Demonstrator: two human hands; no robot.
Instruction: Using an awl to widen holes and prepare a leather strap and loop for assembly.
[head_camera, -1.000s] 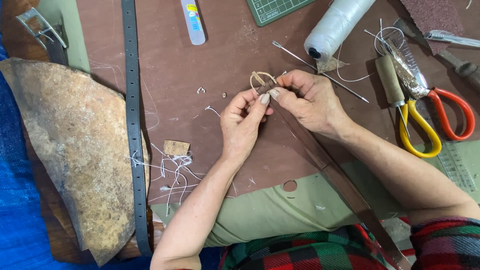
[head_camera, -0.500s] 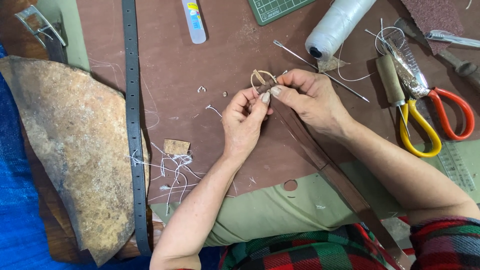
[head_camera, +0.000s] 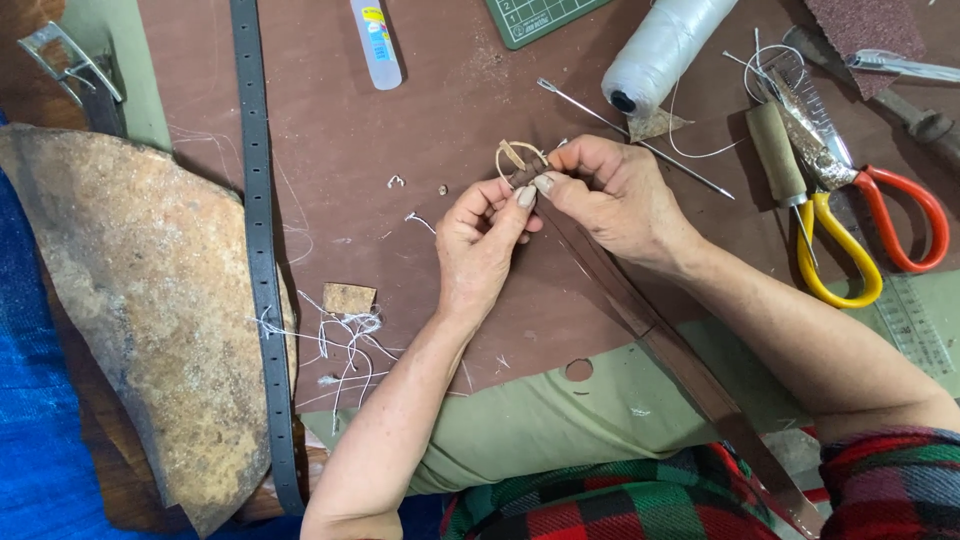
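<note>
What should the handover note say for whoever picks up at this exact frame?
Left hand: fingertips pinching the end of the long brown leather strap.
Right hand: gripping the same strap end, beside a small loop of tan cord.
The strap runs from the hands down toward the person's lap.
Nearby: white thread spool, long steel needle, yellow-and-red-handled scissors, grey punched belt at left.
Done: cord loop sits at the strap end.
Left: whether it is fastened cannot be told.

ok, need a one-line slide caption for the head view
Both hands, left hand and right hand, pinch the end of a brown leather strap over a leather-covered bench, thread spool and scissors nearby.
</note>
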